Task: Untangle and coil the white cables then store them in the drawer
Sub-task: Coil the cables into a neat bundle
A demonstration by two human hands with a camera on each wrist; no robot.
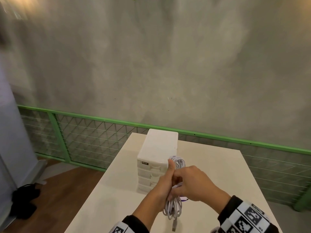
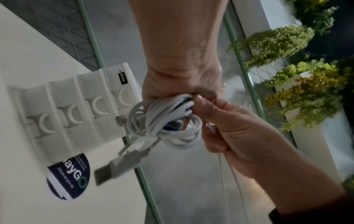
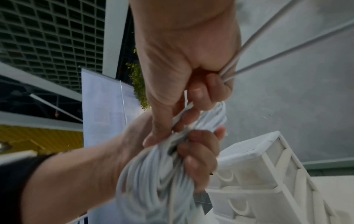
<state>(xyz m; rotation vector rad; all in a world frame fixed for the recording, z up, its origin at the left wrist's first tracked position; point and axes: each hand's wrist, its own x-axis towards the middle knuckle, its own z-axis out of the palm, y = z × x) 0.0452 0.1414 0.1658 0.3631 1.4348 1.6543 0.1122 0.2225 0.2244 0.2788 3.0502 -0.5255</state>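
Both my hands clamp the white cable coil (image 1: 173, 206) just before the drawer unit (image 1: 157, 158): left hand (image 1: 164, 184) fisted round it, right hand (image 1: 191, 184) pinching strands.

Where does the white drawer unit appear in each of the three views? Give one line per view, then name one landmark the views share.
Head: the white drawer unit stands centre, on the table, behind the hands.
Left wrist: left of centre, lying sideways in the picture.
Right wrist: lower right, tilted.
Shared landmark: the coiled white cables, gripped by both hands.
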